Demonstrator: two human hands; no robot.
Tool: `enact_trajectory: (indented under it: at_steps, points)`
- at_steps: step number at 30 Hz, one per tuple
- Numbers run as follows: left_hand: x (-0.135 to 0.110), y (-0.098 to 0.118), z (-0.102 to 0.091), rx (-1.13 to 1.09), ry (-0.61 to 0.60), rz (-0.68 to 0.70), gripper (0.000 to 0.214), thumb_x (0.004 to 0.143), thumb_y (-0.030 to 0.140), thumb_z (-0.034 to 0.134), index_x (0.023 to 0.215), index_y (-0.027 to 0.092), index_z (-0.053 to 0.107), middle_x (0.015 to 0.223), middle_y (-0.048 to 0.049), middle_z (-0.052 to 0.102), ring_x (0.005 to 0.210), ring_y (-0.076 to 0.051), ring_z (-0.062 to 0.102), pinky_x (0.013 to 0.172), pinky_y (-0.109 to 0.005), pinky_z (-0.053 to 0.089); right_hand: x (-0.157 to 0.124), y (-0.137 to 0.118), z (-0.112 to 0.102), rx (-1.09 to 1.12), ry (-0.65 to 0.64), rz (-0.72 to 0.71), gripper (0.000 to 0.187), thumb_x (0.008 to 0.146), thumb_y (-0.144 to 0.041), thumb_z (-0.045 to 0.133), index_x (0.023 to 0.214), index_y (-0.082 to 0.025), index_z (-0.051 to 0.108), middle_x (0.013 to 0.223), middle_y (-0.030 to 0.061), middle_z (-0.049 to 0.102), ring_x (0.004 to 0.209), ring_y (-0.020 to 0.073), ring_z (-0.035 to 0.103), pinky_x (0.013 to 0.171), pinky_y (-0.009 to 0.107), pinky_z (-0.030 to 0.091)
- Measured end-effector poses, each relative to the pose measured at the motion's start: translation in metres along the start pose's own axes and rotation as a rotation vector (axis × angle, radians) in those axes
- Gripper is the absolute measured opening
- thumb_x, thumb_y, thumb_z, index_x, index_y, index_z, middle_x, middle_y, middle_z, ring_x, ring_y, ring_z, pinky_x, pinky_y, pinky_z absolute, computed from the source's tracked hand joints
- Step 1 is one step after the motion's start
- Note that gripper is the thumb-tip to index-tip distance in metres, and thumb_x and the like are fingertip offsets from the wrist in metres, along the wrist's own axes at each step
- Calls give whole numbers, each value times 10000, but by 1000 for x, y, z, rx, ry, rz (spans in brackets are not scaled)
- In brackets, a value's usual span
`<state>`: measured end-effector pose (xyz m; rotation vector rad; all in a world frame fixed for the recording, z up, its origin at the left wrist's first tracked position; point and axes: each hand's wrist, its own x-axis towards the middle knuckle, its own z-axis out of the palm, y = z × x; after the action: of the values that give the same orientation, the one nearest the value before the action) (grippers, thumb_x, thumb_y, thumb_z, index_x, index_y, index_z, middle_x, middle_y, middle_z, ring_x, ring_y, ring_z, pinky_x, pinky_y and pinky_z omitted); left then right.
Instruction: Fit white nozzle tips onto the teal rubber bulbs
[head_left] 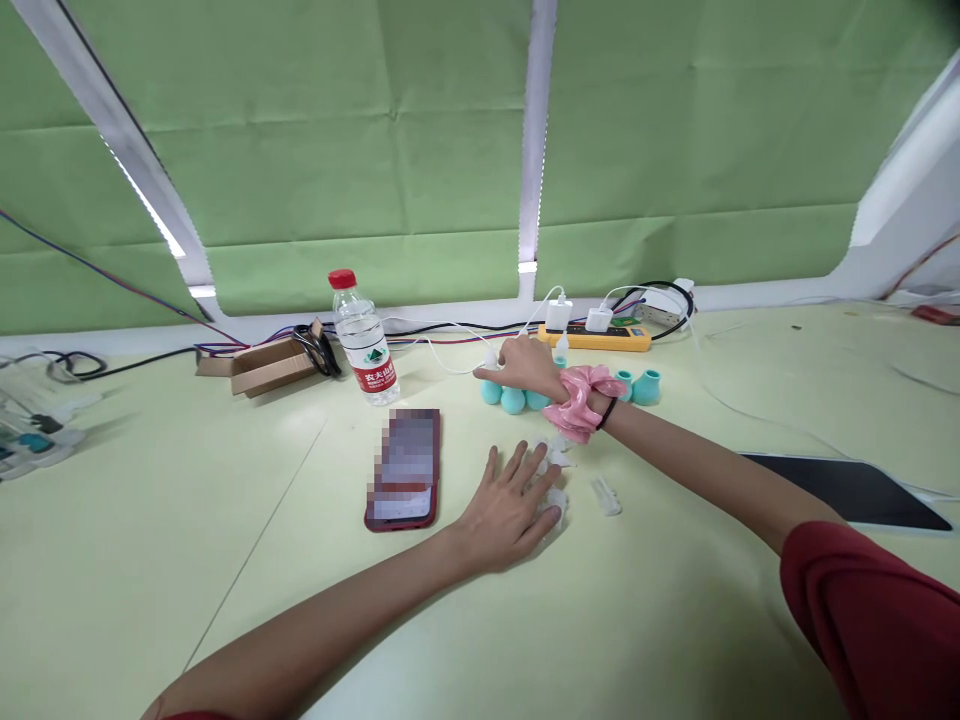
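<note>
My left hand lies palm down on the table with its fingers spread. Small translucent plastic pieces sit partly under and beside its fingers. Farther back, my right hand is over a row of turquoise bulb-shaped pieces, its fingers pinched round a small whitish translucent piece. The hand and a pink scrunchie on the wrist hide part of the row. Two more turquoise pieces show right of the wrist. One loose translucent piece lies below the right forearm.
A phone lies left of my left hand, with a water bottle behind it. An open cardboard box and cables line the back edge. A yellow power strip with white chargers stands behind my right hand. A dark-screened tablet is at right.
</note>
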<state>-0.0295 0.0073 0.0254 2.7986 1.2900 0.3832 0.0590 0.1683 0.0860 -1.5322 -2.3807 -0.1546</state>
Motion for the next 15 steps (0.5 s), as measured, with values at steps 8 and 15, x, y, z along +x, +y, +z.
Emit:
enact_trajectory:
  at_steps: [8,15]
  points:
    - [-3,3,-5,-5,117,-42,392,850,346,254,1191,199,377,1309,-116,329,1224,-275,230,925,-619,50,-12,0,-6,166,201,-36,301,769,-366,368,766,-201,620,743,21,634,734,170,560,641,276,367]
    - [0,9,-4,7,96,-51,348,844,308,260,1122,188,433,1263,-132,379,1175,-272,303,915,-611,89,4,-29,-5,98,44,-158,470,712,-523,456,817,-92,611,782,99,626,759,196,568,615,266,404]
